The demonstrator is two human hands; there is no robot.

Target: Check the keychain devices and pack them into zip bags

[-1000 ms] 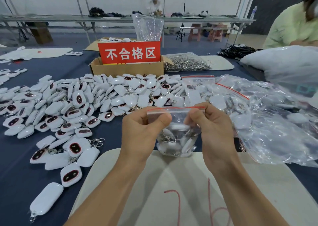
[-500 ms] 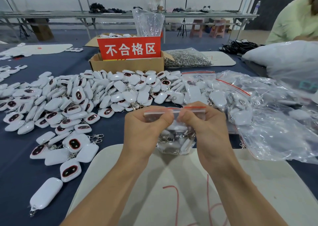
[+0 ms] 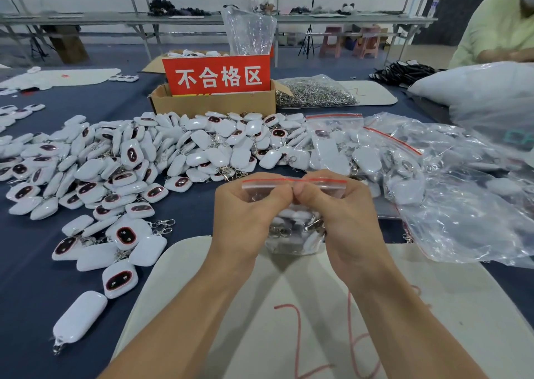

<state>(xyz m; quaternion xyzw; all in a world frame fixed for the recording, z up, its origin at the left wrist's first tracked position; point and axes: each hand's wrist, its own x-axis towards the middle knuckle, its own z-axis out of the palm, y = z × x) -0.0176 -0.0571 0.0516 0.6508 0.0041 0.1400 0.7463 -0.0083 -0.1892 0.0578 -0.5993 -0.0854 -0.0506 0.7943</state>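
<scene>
Both hands are up at the top of the zip bag point(image 3: 291, 245), and it's a pinch on each side. The left hand point(image 3: 245, 219) nips the seal strip from the left and the right hand point(image 3: 344, 219) from the right. The thumbs point(image 3: 284, 193) meet tip to tip at the middle, just under the red line point(image 3: 260, 180) of the closure. That reads as pressing the zip shut, with thumbs in front and fingers behind so the two tracks get squeezed together.

The bag hangs in the air between the palms, just above the white mat point(image 3: 448, 286). Its bottom is bulging with white keychain devices point(image 3: 289, 215), their metal clasps showing through the plastic. Holding it upright by the top lets the load settle to the bottom, clear of the seal.

Off to the left, the loose pile of devices point(image 3: 173, 153) spreads across the blue table point(image 3: 43, 277), within easy reach for the next batch. To the right lie filled zip bags point(image 3: 332, 136), some inside a big clear sack point(image 3: 462, 205), which looks like the finished side. Behind the pile sits the cardboard box point(image 3: 213, 104) with its red sign point(image 3: 216, 75), probably for rejects.

By my reckoning this bag is nearly done: finish the seal, then it goes right.
</scene>
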